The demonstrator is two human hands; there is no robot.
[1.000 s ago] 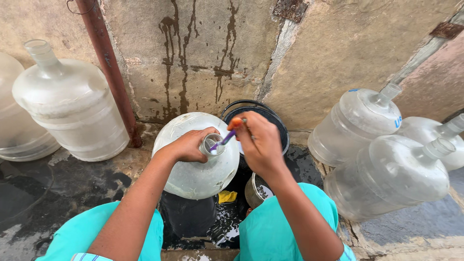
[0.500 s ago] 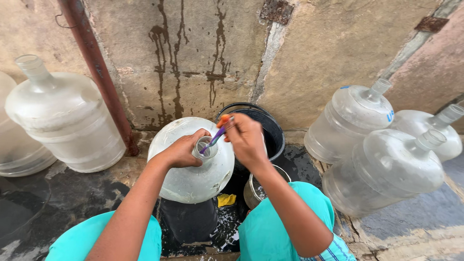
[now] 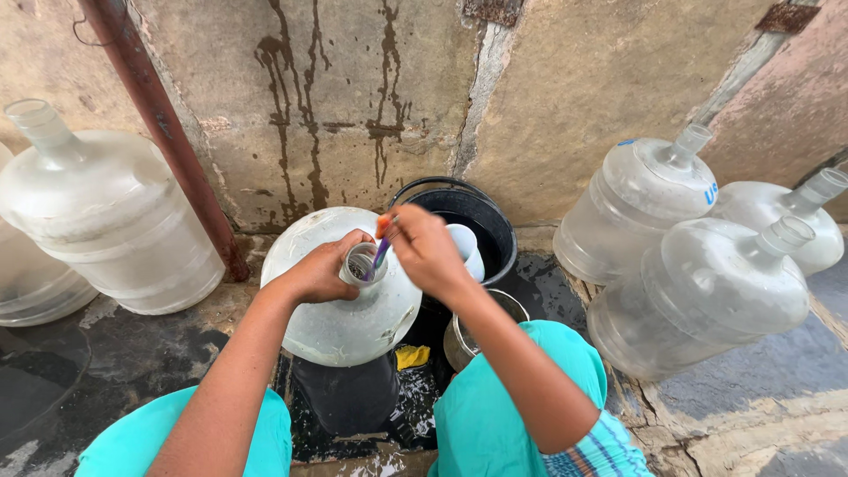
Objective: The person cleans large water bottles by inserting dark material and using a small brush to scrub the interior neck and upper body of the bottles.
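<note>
Left hand (image 3: 320, 272) wrapped round the neck of the water jug (image 3: 340, 291), steadying its mouth. Right hand (image 3: 424, 249) closed on what looks like a brush (image 3: 382, 252), poked into the opening, just in front of the black bucket (image 3: 468, 216) by the wall.

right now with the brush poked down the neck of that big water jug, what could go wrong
The right hand pinches only the top of the thin brush; on a slip it could drop inside the clear water jug. The left hand steadies the jug by its neck alone, and the jug looks tilted on the wet ground, so it might roll toward the black bucket.
</note>
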